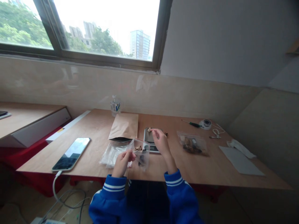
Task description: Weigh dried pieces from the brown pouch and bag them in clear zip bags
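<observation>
My left hand is closed on the edge of a transparent zip bag, which holds a few brown and dark dried pieces. My right hand pinches a small pale dried piece above the metal plate of a kitchen scale. Whether that piece touches the plate I cannot tell. A dark bit shows just past my right hand. Beneath and beside my left hand lie flat transparent plastic bags. Behind them rests a brown kraft paper pouch, its dark mouth facing me.
A filled zip bag lies to the right. Beyond it are a screwdriver, a white dome camera with its cable, and white paper. A charging phone lies left; a plastic bottle stands at the back.
</observation>
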Demonstrator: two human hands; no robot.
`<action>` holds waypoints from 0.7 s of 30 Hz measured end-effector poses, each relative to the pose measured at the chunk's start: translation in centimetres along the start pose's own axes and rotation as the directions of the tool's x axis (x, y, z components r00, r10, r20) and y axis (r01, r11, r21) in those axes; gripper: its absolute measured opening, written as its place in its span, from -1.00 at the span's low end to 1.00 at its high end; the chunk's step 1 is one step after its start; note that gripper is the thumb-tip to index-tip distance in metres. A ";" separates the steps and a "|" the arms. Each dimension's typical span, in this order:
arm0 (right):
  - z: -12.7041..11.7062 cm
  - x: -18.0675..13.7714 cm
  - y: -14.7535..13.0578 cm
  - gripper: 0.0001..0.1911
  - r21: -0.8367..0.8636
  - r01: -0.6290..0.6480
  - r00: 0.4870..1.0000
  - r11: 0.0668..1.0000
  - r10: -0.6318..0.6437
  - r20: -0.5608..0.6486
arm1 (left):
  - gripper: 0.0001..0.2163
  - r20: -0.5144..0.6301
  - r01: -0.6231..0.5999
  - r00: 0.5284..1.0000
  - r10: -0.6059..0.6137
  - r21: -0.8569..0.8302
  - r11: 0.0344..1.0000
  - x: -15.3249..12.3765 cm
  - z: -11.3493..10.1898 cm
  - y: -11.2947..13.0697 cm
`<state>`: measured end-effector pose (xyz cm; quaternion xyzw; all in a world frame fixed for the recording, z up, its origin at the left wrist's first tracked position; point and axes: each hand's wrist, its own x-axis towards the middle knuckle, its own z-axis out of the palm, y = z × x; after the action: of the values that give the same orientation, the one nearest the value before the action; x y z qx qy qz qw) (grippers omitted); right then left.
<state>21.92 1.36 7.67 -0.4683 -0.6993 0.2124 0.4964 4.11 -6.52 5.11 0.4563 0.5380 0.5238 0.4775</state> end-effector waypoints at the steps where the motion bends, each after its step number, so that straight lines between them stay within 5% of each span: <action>1: 0.5 0.5 0.9 -0.70 -0.073 0.027 0.999 0.997 -0.029 -0.020 | -0.54 0.003 0.010 1.000 -0.010 -0.013 1.000 0.0 -0.2 0.0; 6: 3.3 3.3 4.6 -0.57 -0.360 0.079 0.992 0.930 -0.040 0.116 | -0.54 0.023 0.035 0.999 -0.034 -0.028 0.999 -0.2 -0.7 0.1; 13: 3.0 3.4 4.9 -0.81 -0.386 0.074 0.994 0.919 -0.035 0.106 | -0.54 0.051 -0.013 0.999 0.012 0.026 1.000 -0.2 -1.1 0.1; 17: 0.7 1.6 2.8 -0.77 -0.093 -0.083 0.994 0.992 0.075 -0.085 | -0.53 0.036 -0.014 0.999 0.014 0.003 1.000 0.0 -1.1 -0.4; 21: -0.8 -0.3 -0.5 -0.59 0.319 -0.139 0.868 0.937 0.270 -0.416 | -0.53 0.029 -0.013 1.000 0.013 -0.008 1.000 0.1 -0.9 -0.4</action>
<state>22.41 0.72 8.21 -0.5024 -0.4727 0.2453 0.6811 3.16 -6.53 4.67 0.4653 0.5261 0.5224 0.4836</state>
